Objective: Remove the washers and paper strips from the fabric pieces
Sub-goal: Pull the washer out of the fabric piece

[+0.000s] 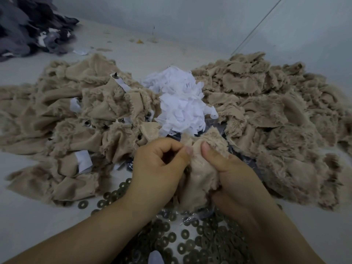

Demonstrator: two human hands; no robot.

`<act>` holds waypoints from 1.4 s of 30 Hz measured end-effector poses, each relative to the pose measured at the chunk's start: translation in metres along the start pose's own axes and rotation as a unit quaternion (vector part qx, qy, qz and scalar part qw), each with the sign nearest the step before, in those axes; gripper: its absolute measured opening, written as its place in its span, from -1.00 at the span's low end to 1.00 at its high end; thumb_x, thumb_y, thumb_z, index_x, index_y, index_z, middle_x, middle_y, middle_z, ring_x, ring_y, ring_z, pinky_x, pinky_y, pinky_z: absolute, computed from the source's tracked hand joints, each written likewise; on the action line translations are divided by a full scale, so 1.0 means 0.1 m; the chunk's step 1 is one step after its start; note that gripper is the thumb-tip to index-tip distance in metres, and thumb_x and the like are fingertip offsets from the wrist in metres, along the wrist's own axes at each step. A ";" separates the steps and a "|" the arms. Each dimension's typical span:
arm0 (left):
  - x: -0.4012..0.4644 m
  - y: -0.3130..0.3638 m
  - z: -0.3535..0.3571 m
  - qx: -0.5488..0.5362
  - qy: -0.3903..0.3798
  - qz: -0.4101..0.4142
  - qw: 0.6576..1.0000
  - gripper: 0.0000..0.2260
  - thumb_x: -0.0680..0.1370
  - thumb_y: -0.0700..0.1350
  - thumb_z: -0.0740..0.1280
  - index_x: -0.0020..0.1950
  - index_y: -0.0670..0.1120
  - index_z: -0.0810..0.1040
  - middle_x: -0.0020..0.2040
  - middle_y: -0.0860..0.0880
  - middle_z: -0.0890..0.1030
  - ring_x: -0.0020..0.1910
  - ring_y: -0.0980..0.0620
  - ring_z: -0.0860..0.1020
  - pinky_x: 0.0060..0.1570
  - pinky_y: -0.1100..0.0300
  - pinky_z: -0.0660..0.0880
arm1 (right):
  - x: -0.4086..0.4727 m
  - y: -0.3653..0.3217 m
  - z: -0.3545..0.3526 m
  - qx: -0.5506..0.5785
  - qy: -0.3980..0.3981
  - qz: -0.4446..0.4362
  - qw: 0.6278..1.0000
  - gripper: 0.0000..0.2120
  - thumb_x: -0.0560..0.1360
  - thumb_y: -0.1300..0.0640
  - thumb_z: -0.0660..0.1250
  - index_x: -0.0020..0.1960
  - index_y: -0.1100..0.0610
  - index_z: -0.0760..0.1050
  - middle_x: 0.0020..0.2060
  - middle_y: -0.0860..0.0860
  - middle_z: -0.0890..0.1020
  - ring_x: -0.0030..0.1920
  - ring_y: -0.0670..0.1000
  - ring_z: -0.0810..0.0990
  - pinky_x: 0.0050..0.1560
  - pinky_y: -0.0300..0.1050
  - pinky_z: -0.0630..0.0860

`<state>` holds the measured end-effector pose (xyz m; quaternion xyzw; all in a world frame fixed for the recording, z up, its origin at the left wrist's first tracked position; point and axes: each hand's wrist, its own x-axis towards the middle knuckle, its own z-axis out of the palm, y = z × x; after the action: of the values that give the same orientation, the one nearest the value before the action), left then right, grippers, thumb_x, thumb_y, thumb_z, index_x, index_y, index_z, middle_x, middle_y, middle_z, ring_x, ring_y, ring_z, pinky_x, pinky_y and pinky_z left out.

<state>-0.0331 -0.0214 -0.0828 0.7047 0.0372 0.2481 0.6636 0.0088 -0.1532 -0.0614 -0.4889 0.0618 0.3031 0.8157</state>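
Where the white paper strips [181, 103] are heaped, one tan fabric piece [198, 168] sits just in front — pinched by the left hand [158, 166] and gripped by the right hand [234, 180]. Washers [190, 242] nearer still; fabric piles either side — left pile [72, 119], right pile [276, 115].

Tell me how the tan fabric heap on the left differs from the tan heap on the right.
The left heap has white paper strips and dark metal studs showing among its pieces; the right heap shows neither. The left heap's pieces look larger and folded, the right heap's smaller and flatter. Both are the same tan fuzzy fabric, lying either side of the white paper pile.
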 end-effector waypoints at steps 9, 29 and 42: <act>0.04 -0.01 0.02 -0.039 -0.027 -0.029 0.998 -0.68 0.47 0.03 0.41 -0.29 -0.22 0.58 -0.37 -0.26 0.55 -0.42 -0.21 0.47 -0.40 -0.02 0.49 | 0.00 0.01 0.00 -0.008 0.004 -0.001 1.000 -0.54 0.43 0.07 0.43 0.20 0.35 0.59 0.08 0.31 0.68 0.13 0.27 0.68 0.24 0.18 0.57; 0.06 -0.06 0.09 -0.194 0.009 -0.174 0.965 -0.68 0.59 -0.18 0.32 -0.14 -0.46 0.39 -0.25 -0.51 0.40 -0.14 -0.16 0.38 -0.10 -0.10 0.31 | 0.03 0.11 0.05 0.096 -0.016 0.112 0.989 -0.56 0.58 0.00 0.25 0.27 0.30 0.59 0.16 0.30 0.65 0.24 0.23 0.62 0.21 0.12 0.54; 0.05 -0.09 -0.09 -0.197 -0.055 -0.179 0.962 -0.75 0.48 -0.06 0.43 -0.26 -0.23 0.55 -0.32 -0.19 0.56 -0.30 -0.06 0.53 -0.23 0.12 0.55 | 0.01 0.13 0.05 0.055 -0.053 0.082 0.994 -0.63 0.54 0.04 0.31 0.14 0.31 0.66 0.08 0.28 0.69 0.00 0.20 0.73 -0.12 0.03 0.69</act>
<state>-0.0296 -0.0105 -0.0900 0.5541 0.0767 0.0883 0.8242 0.0009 -0.1439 -0.0690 -0.4196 0.0751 0.3907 0.8159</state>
